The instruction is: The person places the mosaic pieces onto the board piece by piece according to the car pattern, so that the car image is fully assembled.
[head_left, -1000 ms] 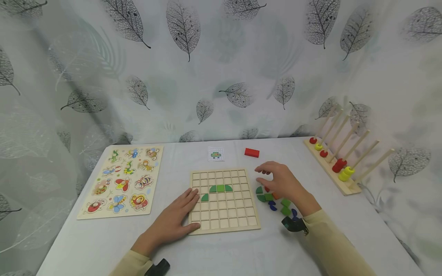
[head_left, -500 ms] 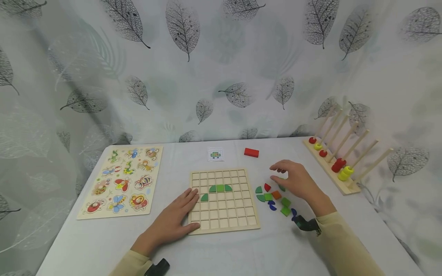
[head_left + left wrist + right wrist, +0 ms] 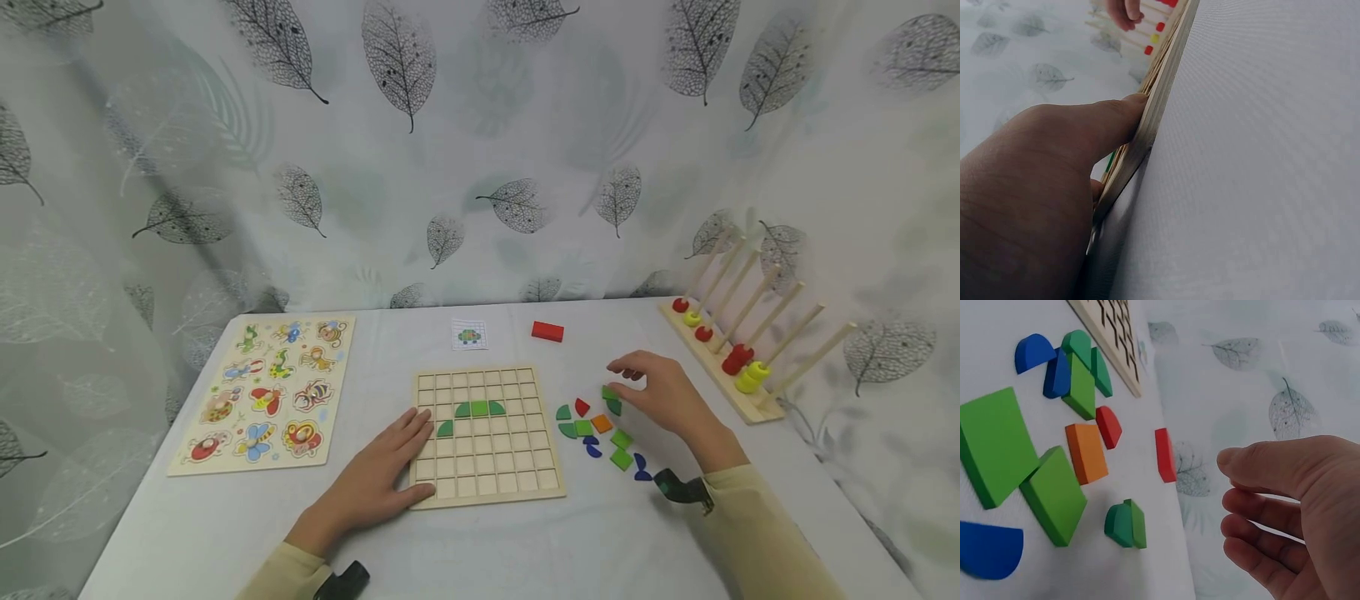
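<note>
My left hand (image 3: 375, 475) rests with extended fingers on the left edge of a wooden grid board (image 3: 551, 492). In the left wrist view its thumb (image 3: 1110, 122) lies along the board's side. Several green pieces sit in the grid, among them a light green square (image 3: 479, 408) between two dark green quarter-rounds. My right hand (image 3: 660, 393) hovers by a dark green quarter-round (image 3: 615, 407) and a light green square (image 3: 608, 392). The right wrist view has its thumb and fingers (image 3: 1260, 537) loosely bent and apart, holding nothing; that dark green piece (image 3: 1119, 525) lies on the table below.
Loose pieces lie right of the board: an orange square (image 3: 602, 423), a red piece (image 3: 582, 407), blue half-rounds (image 3: 593, 450) and green ones. Behind are a picture card (image 3: 469, 336) and a red block (image 3: 547, 332). An insect puzzle (image 3: 262, 400) stands left, a peg rack (image 3: 720, 367) right.
My right hand has moved rightward, away from the board and off the loose pieces, uncovering the red, orange and blue ones. My left hand has stayed put on the board.
</note>
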Demonstrator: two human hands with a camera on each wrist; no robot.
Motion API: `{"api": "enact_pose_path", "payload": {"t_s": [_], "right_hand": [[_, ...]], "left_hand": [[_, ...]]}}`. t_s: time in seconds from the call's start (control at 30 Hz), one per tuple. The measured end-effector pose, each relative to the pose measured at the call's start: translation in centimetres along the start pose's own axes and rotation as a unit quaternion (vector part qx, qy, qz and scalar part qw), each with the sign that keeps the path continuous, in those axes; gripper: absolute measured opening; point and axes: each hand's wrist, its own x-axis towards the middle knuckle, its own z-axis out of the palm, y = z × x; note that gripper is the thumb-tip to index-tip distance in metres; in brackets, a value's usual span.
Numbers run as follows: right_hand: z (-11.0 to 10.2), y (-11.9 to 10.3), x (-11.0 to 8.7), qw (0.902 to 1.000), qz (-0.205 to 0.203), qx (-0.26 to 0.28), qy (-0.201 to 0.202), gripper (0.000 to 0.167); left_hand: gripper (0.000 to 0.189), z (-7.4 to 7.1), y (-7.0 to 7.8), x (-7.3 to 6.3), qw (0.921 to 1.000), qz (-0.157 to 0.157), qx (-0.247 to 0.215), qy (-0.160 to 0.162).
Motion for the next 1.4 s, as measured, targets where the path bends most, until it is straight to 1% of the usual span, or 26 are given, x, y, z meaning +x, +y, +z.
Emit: {"api": "enact_pose_path", "payload": {"t_s": [0.17,0.33,0.53,0.77,1.2,1.4], "right_hand": [[0.4,0.8,-0.1,0.9999,0.014,0.005,-0.008,0.031],[0.8,1.6,-0.2,0.9988,0.036,0.014,-0.029,0.027],[1.3,2.7,0.0,0.9979,0.045,0.014,-0.045,0.026],[1.8,3.6,0.2,0.9962,0.06,0.015,-0.061,0.027],[2.0,3.6,0.8,0.995,0.069,0.004,-0.072,0.027],[2.1,3.2,1.1,0.9949,0.06,-0.005,-0.08,0.027]], "left_hand": [[0.093,0.0,-0.1,0.0,1.0,0.002,0.0,0.003],[0.093,0.0,0.0,0.1,1.0,0.001,-0.002,-0.001],[0.093,-0.1,0.1,0.0,1.0,-0.002,-0.004,-0.002],[0.093,0.0,0.0,0.0,1.0,0.004,0.0,0.001],[0.093,0.2,-0.3,0.0,1.0,-0.001,0.002,-0.003],[0.093,0.1,-0.2,-0.1,1.0,-0.003,0.003,-0.004]]}}
